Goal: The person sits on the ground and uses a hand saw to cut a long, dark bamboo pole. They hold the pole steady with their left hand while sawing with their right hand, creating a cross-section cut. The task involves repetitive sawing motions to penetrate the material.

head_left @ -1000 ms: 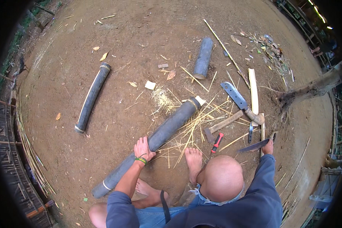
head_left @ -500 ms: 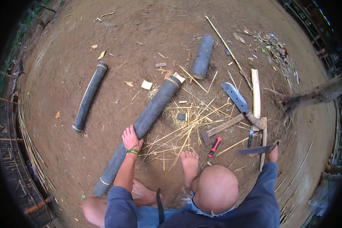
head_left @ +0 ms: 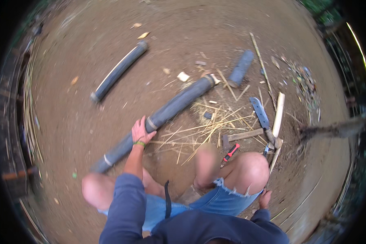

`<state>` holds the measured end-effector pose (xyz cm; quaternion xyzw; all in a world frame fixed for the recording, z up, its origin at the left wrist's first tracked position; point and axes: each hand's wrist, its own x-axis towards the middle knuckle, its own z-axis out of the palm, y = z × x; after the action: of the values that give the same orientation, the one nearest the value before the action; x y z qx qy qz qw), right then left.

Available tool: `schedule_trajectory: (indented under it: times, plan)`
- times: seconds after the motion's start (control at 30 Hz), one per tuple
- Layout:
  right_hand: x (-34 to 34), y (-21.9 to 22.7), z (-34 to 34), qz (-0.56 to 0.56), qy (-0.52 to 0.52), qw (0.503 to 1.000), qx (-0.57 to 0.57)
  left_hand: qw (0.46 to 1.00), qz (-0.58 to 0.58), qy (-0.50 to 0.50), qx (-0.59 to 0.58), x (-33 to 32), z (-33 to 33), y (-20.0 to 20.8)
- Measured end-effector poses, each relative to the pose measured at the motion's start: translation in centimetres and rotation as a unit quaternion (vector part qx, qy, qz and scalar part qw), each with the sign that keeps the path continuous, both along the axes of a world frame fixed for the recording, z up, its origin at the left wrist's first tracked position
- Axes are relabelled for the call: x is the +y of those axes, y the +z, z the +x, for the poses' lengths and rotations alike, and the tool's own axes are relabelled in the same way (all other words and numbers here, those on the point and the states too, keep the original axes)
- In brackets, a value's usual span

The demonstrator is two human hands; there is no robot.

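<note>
A long dark bamboo pole (head_left: 179, 103) lies slantwise on the dirt, one end at my left knee and the far end pointing up and right. My left hand (head_left: 141, 133) grips it from above near a pale node ring, fingers curled over the top. Beyond my right knee, my right hand (head_left: 264, 199) is closed low beside the leg. A thin dark piece shows above its fingers; the dark-bladed knife seen there earlier is mostly hidden by the knee.
Pale bamboo strips (head_left: 211, 129) lie scattered in front of my foot. Right of them are a hatchet (head_left: 248, 134), a broad blade (head_left: 259, 113), a red-and-black-handled tool (head_left: 232, 151) and split bamboo (head_left: 279, 114). Other bamboo pieces (head_left: 120, 72) (head_left: 241, 68) lie farther off.
My right hand has drawn back and down with the knife, which has dropped behind my knee. My left hand still holds the pole. The whole view has turned and shifted.
</note>
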<state>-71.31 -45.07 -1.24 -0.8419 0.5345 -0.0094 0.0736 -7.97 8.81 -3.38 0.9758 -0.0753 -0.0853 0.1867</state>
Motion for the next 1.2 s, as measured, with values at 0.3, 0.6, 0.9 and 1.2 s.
schedule_trajectory:
  times: [0.3,0.6,0.9,1.2]
  plan:
    - [0.2,17.6,12.1,0.091,-0.096,0.910,-0.393,0.993,0.066,0.051,0.087,3.0,-1.3,-0.7]
    - [12.0,41.0,34.5,-0.040,0.198,0.742,-0.639,0.992,0.035,0.077,0.092,3.0,-1.0,-0.9]
    - [27.1,24.5,45.4,0.356,0.226,0.802,-0.424,0.981,-0.005,0.123,0.149,2.1,0.5,0.2]
    - [39.8,8.5,45.7,0.416,0.266,0.820,-0.290,0.977,-0.008,0.173,0.129,2.3,1.2,-0.1]
